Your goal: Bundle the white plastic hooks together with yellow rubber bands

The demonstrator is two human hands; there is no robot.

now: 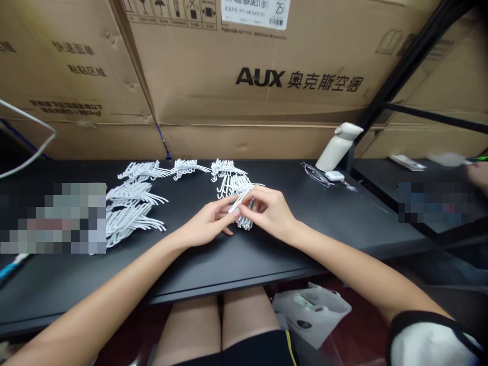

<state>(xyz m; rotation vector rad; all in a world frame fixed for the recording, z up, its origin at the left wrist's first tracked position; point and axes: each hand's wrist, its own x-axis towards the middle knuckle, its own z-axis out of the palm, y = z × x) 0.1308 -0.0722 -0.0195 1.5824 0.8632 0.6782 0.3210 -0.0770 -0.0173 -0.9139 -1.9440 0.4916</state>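
My left hand and my right hand meet over the black table, both pinching one bundle of white wire hooks. The fingers of each hand are closed round the hooks near the bundle's middle. Its lower end pokes out beneath my right hand. Further bundles of white hooks lie to the left, and three more bundles sit in a row at the back.
Large cardboard boxes wall off the back. A white bottle, glasses and a small white device lie at the right rear. A second table adjoins on the right. A white bag sits under the table.
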